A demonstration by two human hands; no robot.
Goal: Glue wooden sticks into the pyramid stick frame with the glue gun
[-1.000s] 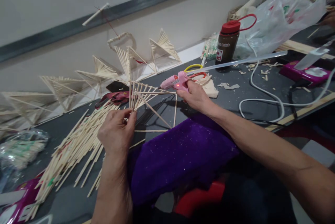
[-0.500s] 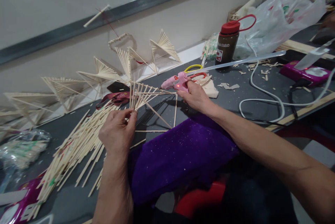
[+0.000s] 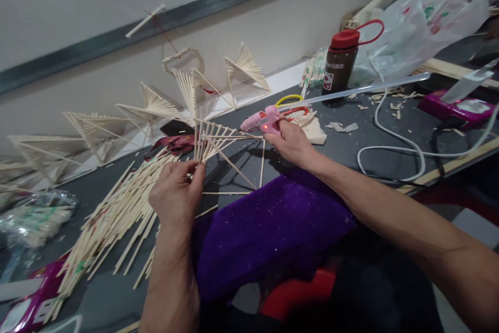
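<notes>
Far to the left of our left hand, we see a shiny, clear plastic bag [image 3: 64, 199] of sticks. Closer, just beside that wrist, lies a messy pile of long, thin, pale wooden sticks [image 3: 125, 213]. Our left hand [image 3: 175, 187] pinches the low end of a fan-shaped frame of thin, pale wooden sticks [image 3: 218, 135], thumb and fingers pressed together. The frame sits just past that pinch, between our two hands. Nearer to us, a dark purple cloth [image 3: 268, 229] with white specks lies between our arms. Next comes a pink plastic glue gun [image 3: 257, 122] with a little red light. Its nose points left at the frame; we can't tell if it touches. Our right hand [image 3: 294, 143] wraps around its handle. Just past that hand are yellow-and-red-handled scissors [image 3: 289, 96]. Farther right of it, we see a brown bottle with a red lid [image 3: 339, 70], then a shiny magenta box [image 3: 470, 109].
</notes>
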